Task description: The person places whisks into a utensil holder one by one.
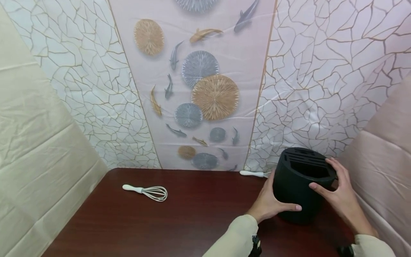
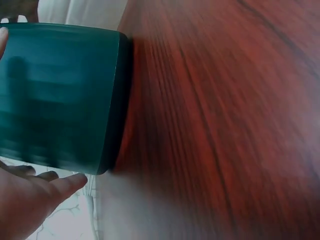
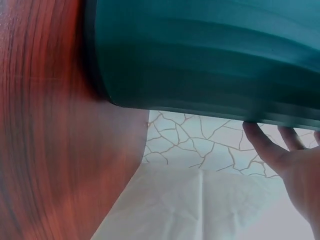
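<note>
Nearest, two light sleeves point(image 1: 236, 235) are seen leading to the hands. A dark green container point(image 1: 293, 194) with a slotted top is held between them, near the table's right side, in a wide two-handed grip. Its left side is wrapped by the left hand point(image 1: 269, 201), the thumb laid across the front below mid-height; its upper right is clasped by the right hand point(image 1: 341, 194), thumb and fingers set around the rim. Whether its base is touching the table point(image 1: 179, 221) cannot be told. Farther left, a white-handled whisk point(image 1: 147, 191) is seen lying; behind the container, a second whisk point(image 1: 252, 173) is partly hidden. Beyond hangs a patterned cloth point(image 1: 205, 142).
</note>
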`<action>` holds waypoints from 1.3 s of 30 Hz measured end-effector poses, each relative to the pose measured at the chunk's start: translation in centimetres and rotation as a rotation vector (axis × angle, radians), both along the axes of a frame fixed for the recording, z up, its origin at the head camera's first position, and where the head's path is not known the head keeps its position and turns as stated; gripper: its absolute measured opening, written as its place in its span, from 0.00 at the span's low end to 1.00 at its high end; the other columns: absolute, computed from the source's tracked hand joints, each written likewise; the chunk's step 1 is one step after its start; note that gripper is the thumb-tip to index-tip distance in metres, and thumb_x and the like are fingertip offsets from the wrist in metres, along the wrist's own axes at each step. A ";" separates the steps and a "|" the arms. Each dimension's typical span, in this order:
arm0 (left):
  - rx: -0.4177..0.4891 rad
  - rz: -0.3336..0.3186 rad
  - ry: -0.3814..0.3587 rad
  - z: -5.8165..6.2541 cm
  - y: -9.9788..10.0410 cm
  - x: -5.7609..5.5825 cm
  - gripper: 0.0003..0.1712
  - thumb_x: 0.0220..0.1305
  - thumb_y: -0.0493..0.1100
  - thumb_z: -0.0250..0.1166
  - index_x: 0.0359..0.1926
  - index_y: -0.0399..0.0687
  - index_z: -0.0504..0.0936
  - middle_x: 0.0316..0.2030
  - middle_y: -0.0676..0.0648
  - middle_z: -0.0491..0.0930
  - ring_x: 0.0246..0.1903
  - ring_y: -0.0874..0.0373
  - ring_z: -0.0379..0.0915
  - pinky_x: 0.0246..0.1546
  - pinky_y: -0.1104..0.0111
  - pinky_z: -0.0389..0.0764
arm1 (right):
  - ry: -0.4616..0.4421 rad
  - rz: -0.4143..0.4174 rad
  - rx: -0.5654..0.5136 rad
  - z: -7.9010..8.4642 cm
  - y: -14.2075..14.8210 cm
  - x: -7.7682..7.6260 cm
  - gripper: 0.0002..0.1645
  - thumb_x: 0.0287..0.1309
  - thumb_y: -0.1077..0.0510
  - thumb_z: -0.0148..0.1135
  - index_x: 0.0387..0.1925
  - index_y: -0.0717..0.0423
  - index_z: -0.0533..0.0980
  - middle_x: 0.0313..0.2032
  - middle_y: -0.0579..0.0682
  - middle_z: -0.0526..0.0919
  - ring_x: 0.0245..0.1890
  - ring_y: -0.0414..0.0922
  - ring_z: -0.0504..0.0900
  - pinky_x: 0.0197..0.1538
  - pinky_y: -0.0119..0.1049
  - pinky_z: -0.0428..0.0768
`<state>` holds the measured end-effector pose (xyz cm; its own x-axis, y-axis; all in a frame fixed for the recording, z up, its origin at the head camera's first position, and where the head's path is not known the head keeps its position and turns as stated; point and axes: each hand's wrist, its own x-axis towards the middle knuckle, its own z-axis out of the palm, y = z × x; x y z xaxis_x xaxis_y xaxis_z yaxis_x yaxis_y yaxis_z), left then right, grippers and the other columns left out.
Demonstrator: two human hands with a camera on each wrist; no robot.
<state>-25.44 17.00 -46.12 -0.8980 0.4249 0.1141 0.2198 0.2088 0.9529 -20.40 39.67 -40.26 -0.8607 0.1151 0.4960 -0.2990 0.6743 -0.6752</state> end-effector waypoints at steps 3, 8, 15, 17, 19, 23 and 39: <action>0.019 0.017 0.018 0.2 0.3 -0.1 0.70 0.53 0.59 0.84 0.82 0.86 0.42 0.81 0.66 0.50 0.79 0.59 0.52 0.71 0.47 0.69 | -0.027 -0.009 -0.008 0.0 -0.3 -0.1 0.60 0.66 0.52 0.73 0.86 0.46 0.45 0.83 0.65 0.39 0.78 0.72 0.45 0.73 0.70 0.52; 0.014 0.029 0.066 1.1 0.7 -0.2 0.64 0.58 0.60 0.80 0.83 0.79 0.45 0.81 0.64 0.53 0.79 0.60 0.54 0.72 0.51 0.70 | -0.011 -0.006 -0.062 0.1 -0.3 -0.3 0.63 0.65 0.56 0.75 0.86 0.41 0.42 0.79 0.69 0.46 0.72 0.46 0.59 0.63 0.16 0.59; 0.005 0.034 0.073 1.4 0.4 0.2 0.62 0.60 0.61 0.79 0.84 0.76 0.46 0.80 0.62 0.54 0.78 0.60 0.55 0.71 0.52 0.71 | -0.009 -0.026 -0.067 0.2 -0.5 0.0 0.62 0.64 0.56 0.76 0.86 0.48 0.46 0.79 0.68 0.49 0.64 0.27 0.61 0.50 0.07 0.59; 0.003 0.039 0.075 1.2 0.1 0.3 0.62 0.60 0.61 0.79 0.84 0.76 0.47 0.80 0.63 0.54 0.78 0.60 0.55 0.71 0.52 0.70 | -0.024 -0.035 -0.065 0.1 -0.9 0.2 0.61 0.64 0.55 0.76 0.85 0.49 0.47 0.80 0.68 0.49 0.68 0.38 0.63 0.50 0.08 0.59; 0.005 0.046 0.076 1.0 -0.4 0.5 0.62 0.59 0.62 0.79 0.84 0.76 0.47 0.80 0.63 0.55 0.77 0.61 0.56 0.71 0.52 0.70 | -0.043 -0.042 -0.060 0.1 -1.3 0.3 0.61 0.63 0.54 0.76 0.85 0.50 0.47 0.80 0.68 0.50 0.71 0.53 0.63 0.58 0.13 0.60; 0.007 0.067 0.065 0.8 -1.6 0.9 0.62 0.59 0.62 0.79 0.83 0.76 0.48 0.80 0.63 0.55 0.77 0.61 0.56 0.72 0.50 0.70 | -0.066 -0.043 -0.048 0.2 -2.3 0.3 0.61 0.63 0.51 0.77 0.85 0.48 0.48 0.81 0.67 0.49 0.70 0.70 0.59 0.73 0.53 0.61; 0.010 0.138 0.014 1.1 -5.6 1.8 0.62 0.55 0.63 0.81 0.82 0.72 0.52 0.77 0.63 0.60 0.75 0.59 0.59 0.72 0.47 0.68 | -0.037 0.007 -0.048 0.1 -6.0 0.2 0.62 0.60 0.52 0.80 0.85 0.47 0.51 0.76 0.69 0.60 0.49 0.21 0.66 0.43 0.12 0.69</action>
